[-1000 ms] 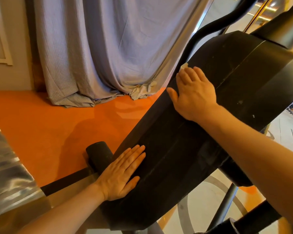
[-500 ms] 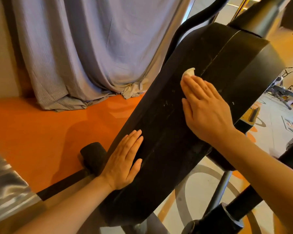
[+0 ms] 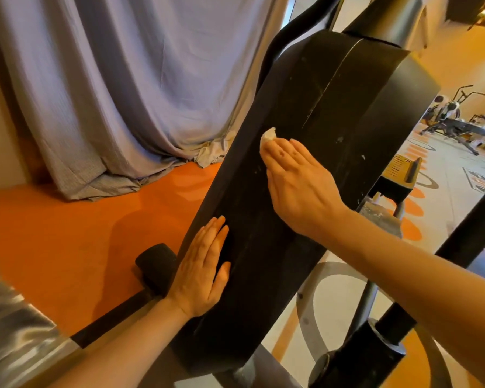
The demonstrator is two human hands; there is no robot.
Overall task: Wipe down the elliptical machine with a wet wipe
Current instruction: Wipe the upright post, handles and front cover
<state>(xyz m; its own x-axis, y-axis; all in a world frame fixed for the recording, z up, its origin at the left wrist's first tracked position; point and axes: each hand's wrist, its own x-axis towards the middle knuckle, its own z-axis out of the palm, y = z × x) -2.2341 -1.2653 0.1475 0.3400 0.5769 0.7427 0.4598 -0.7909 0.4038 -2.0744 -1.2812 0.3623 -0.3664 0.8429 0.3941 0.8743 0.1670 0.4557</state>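
White wet wipe (image 3: 268,134) pressed flat on the black elliptical machine (image 3: 314,113), frame centre.
We keep our right hand (image 3: 297,186), fingers straight, over the wipe; left hand (image 3: 200,271) lies flat, released, bracing lower down. Overlapping strokes should catch the pale specks.

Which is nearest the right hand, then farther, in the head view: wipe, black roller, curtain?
1. Wipe, under the right hand's fingertips on the black cover.
2. Black roller, lower left, by the left hand.
3. Curtain, hanging behind, upper left.
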